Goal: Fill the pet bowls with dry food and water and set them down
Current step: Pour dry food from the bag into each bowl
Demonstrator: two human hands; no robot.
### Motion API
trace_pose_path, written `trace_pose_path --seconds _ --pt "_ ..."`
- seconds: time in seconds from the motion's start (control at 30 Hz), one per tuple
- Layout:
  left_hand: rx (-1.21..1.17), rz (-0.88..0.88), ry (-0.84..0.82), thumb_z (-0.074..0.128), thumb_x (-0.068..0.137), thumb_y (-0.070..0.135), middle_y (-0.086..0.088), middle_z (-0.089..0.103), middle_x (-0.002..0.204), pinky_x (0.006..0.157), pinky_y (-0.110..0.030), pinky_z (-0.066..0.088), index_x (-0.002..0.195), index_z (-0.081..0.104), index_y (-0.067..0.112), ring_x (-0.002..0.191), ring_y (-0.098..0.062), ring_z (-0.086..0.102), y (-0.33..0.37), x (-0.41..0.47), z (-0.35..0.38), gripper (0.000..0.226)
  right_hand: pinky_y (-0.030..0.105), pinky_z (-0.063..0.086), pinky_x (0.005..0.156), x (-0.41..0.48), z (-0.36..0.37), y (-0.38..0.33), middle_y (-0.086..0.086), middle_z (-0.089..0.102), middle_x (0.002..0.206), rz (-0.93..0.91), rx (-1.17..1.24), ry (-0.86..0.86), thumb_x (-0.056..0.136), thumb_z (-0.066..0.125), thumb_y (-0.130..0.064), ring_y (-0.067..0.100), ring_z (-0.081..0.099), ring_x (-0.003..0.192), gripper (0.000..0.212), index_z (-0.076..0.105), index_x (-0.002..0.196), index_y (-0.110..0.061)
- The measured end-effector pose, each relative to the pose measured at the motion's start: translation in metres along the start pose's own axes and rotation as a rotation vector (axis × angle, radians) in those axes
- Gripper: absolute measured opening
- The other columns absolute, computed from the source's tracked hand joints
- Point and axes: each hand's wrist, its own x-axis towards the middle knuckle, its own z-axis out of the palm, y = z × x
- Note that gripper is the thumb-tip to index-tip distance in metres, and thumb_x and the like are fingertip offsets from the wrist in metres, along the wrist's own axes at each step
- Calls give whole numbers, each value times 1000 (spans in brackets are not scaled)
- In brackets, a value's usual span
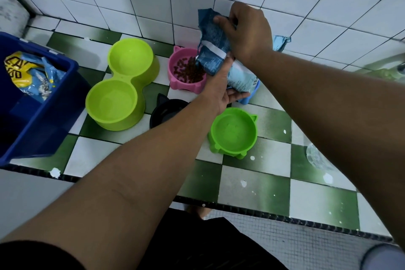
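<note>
Pouring: blue bag (211,50) tilted, crumpled, mouth over pink bowl (186,70) by far wall; brown kibble (188,70) inside. Right hand (247,30) clamps bag top, left hand (221,85) cups underneath. Green bowl (233,132) near, empty.

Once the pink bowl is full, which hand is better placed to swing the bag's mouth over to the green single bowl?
Left, probably. The left hand supports the food bag near its mouth, closest to the green single bowl. The right hand grips the bag's raised end.

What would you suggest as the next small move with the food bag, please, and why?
Probably tip the food bag upright and shift it to the empty green bowl: the pink bowl already holds a good layer of kibble, while both hands hold the bag.
</note>
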Motion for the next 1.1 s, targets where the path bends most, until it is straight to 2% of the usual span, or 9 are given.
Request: trace_pose_path --seconds 0.13,0.23,0.4,0.57,0.87,1.03,1.1 --pt "9 -16 -11 67 92 57 -22 64 131 87 -57 61 137 52 15 110 -40 70 1 1 -4 64 29 29 57 -1 2 -1 -1 48 68 -15 16 -7 95 54 -52 16 41 63 40 47 78 -16" --pt "20 -6 3 69 90 58 -21 66 129 82 -57 62 140 50 17 106 -40 72 2 2 -6 68 29 30 58 -1 2 -2 0 49 68 -12 16 7 95 54 -52 16 42 64 40 48 78 -16" --pt "57 13 19 72 87 59 -19 69 124 77 -54 63 140 52 17 101 -38 74 4 3 -7 70 29 27 57 -4 -3 -1 -10 37 59 7 55 26 96 55 -48 16 40 63 39 45 77 -16" --pt "102 39 33 73 85 61 -18 71 123 78 -55 63 140 53 19 100 -35 75 4 3 -7 72 30 28 57 -9 -9 1 -10 37 59 39 81 47 96 53 -50 16 39 62 40 39 71 -21" --pt "187 126 53 78 83 57 -9 71 122 76 -58 63 141 44 31 98 -33 75 7 1 -6 72 31 33 58 -21 -20 11 -6 43 62 92 152 116 96 51 -49 13 40 61 39 45 77 -16" --pt "196 161 79 85 66 61 -4 67 129 68 -51 64 142 41 34 105 -33 72 9 -3 -1 92 22 29 55 -29 -30 14 -10 40 60 135 180 144 97 52 -47 3 34 56 36 39 72 -24" --pt "209 181 77 86 60 63 -2 65 132 67 -48 64 143 39 36 108 -33 70 8 -3 1 99 19 28 54 -31 -34 17 -10 39 60 146 198 167 97 52 -47 2 34 55 36 40 74 -22"
